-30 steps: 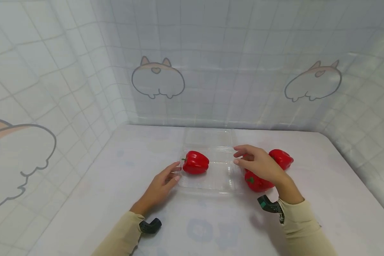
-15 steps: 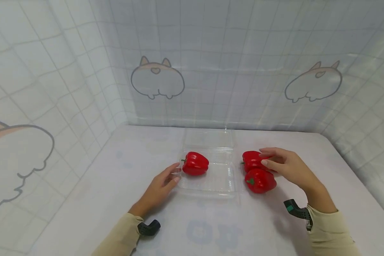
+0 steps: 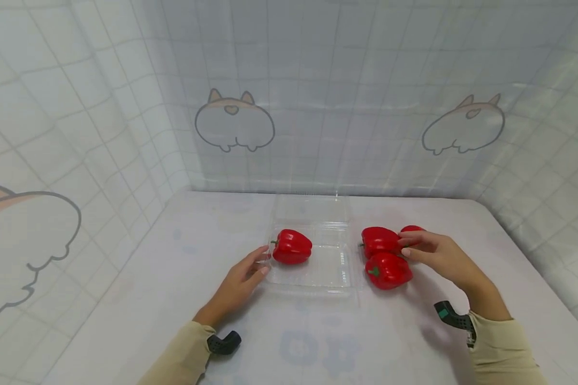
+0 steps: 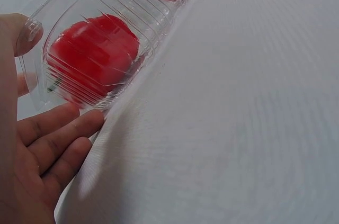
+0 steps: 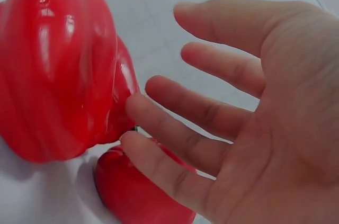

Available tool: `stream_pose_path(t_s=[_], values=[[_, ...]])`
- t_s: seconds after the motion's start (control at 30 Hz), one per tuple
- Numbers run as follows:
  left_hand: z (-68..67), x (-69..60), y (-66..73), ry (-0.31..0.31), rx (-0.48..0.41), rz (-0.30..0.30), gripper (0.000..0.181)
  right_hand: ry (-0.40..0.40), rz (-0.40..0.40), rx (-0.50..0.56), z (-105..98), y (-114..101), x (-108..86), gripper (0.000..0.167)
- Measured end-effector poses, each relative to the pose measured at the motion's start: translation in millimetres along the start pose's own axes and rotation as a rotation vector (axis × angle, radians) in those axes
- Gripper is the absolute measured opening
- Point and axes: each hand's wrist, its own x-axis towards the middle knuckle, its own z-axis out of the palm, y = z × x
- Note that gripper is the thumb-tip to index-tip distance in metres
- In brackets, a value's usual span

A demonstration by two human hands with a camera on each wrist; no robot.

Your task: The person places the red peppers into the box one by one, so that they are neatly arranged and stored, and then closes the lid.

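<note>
The right hand (image 3: pixel 445 259) hung with its fingers spread beside 3 loose peppers, the front pepper (image 3: pixel 387 271), the middle pepper (image 3: pixel 379 240) and the back pepper (image 3: pixel 412 228), gripping none, though I couldn't tell whether a fingertip grazed one, while the left hand (image 3: pixel 238 278) rested with loosely parted fingers at the left end of the box (image 3: pixel 325 271). In that end lay 1 boxed pepper (image 3: pixel 291 247), the lid (image 3: pixel 312 207) open behind it. I judged the step to be reaching for a loose pepper, the next move calling for the right fingers to close round 1 without nudging its neighbours.
</note>
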Motion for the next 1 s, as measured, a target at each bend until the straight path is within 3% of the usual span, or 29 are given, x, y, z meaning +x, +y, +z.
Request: stream_pose_path(t_s=[0.3, 0.63, 0.9, 1.0], values=[[1.1, -0.2, -0.9, 0.004, -0.003, 0.006, 0.056, -0.064, 0.012, 0.012, 1, 10, -2.7, 0.051], [1.0, 0.7, -2.0, 0.005, -0.014, -0.006, 0.054, -0.145, 0.111, 0.045, 5, 28, -2.7, 0.059], [1.2, 1.4, -3.4, 0.007, -0.023, 0.021, 0.055, -0.173, 0.125, 0.035, 7, 32, -4.9, 0.062], [0.9, -0.4, -3.1, 0.004, -0.021, 0.002, 0.055, -0.179, 0.145, 0.048, 8, 35, -4.5, 0.066]])
